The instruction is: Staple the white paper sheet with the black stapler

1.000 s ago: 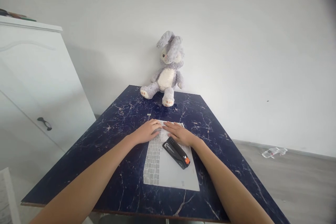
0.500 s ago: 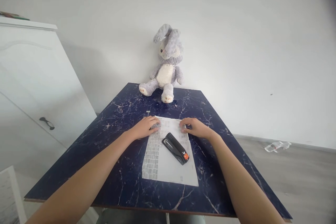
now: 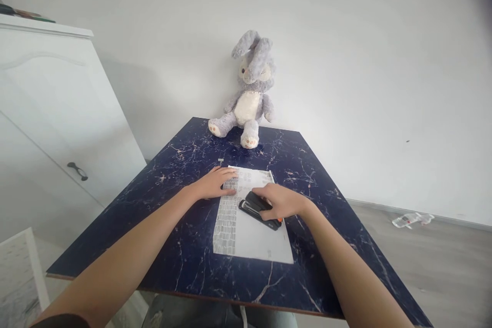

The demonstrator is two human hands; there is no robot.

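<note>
A printed sheet of paper (image 3: pixel 253 243) lies on the dark blue marbled table (image 3: pixel 184 261). On its left part are dense grey blocks of print. My left hand (image 3: pixel 214 183) rests flat and open on the paper's upper left edge, fingers stretched out. A black stapler (image 3: pixel 251 209) with an orange patch at its near end sits slantwise on the sheet. My right hand (image 3: pixel 282 200) is closed around the stapler from above, thumb on the near side and fingers over the far side, covering much of its rear half.
A grey plush rabbit (image 3: pixel 249 107) sits at the table's far end against the wall. A small pale piece (image 3: pixel 221 160) lies beyond the paper. To the left stands a white cabinet (image 3: pixel 57 92). A clear plastic bottle (image 3: pixel 407 220) lies on the floor at right.
My right hand has come from the paper's upper right edge down to the stapler and taken hold of it. My left hand stays on the paper. The view has shifted slightly.
</note>
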